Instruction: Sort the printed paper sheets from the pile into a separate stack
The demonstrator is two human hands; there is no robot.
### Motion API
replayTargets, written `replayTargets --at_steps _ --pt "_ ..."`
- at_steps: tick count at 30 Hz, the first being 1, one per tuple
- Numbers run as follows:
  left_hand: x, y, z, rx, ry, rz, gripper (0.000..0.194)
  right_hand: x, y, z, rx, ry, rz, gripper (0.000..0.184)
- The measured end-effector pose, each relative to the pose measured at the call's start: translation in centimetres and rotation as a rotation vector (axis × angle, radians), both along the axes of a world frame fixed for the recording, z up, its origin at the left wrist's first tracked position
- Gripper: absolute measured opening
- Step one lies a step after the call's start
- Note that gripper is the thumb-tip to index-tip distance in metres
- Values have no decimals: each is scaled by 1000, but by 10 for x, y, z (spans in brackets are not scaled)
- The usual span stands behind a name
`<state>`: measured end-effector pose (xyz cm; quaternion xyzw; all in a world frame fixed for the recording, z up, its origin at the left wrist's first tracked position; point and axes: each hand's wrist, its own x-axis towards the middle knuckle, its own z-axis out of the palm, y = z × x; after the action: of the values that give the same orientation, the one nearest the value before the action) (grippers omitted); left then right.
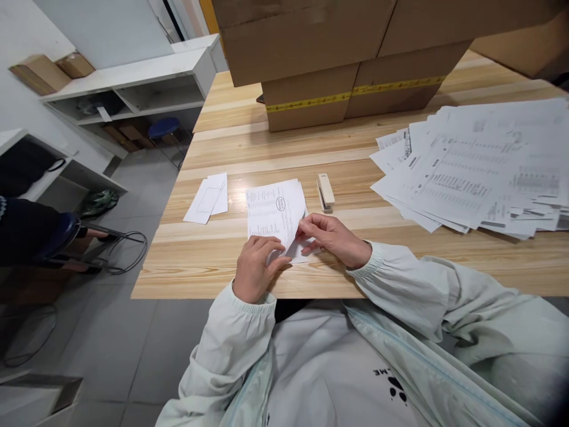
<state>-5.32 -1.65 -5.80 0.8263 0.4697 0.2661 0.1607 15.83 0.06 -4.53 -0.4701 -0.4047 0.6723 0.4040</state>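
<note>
Both of my two hands are at the near edge of the table (pixel 191 273). My left hand (pixel 258 267) is half curled at the bottom left of the top sheet (pixel 269 207), thumb and fingers slightly apart; whether it grips the paper, I cannot tell. My right hand (pixel 331 237) is nearly closed, thumb and forefinger pinching the sheet's lifted right side.

That sheet is white, with small dark print and one oval mark (pixel 280 204), and curls up near the bottom. It lies between my hands and extends beyond them, with at least one more sheet underneath; I cannot count them all.

One cream stapler (pixel 326 193) rests just beyond my right hand. Two white slips (pixel 207 198) overlap to the left, and one loose pile of printed papers (pixel 471 166) spreads out to the right. At least four cardboard boxes (pixel 306 98) are stacked at the back.
</note>
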Motion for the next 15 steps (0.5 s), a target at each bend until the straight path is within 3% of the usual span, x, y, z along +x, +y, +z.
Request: replayTargets --at_steps 6,15 --pt "-1 21 14 -87 191 -40 28 -1 -1 -4 22 -26 18 54" --pt "-5 37 12 -174 127 -111 26 1 0 -8 34 -28 18 51"
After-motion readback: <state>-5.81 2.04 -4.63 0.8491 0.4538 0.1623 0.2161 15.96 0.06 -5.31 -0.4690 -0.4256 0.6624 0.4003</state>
